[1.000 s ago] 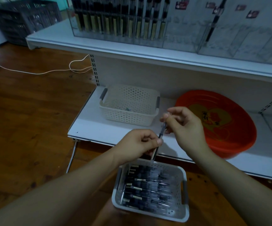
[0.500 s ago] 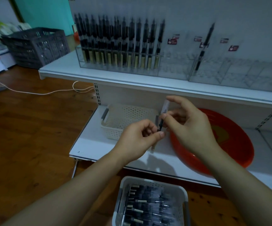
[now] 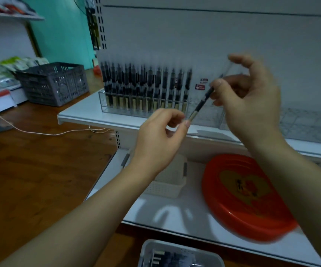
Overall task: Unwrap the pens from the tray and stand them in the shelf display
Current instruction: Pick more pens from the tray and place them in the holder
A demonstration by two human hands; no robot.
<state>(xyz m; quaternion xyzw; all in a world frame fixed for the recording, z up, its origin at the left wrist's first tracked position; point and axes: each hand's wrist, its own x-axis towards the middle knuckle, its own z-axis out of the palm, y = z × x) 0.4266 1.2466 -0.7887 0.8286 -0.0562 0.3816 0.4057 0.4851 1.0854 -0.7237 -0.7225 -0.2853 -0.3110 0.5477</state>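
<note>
Left hand (image 3: 159, 139) pinches the pen (image 3: 201, 105) low, right hand (image 3: 250, 97) pinches its top, probably stripping wrap near the shelf display (image 3: 146, 105).

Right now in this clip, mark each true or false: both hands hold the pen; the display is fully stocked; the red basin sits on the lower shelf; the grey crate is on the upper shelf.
1. Both the left hand and right hand hold the pen. True.
2. The clear display is fully stocked. False: pens fill only its left part; the right is empty.
3. The red basin sits on the lower shelf. True.
4. The grey crate is on the upper shelf. False: it stands on the wooden floor.
</note>
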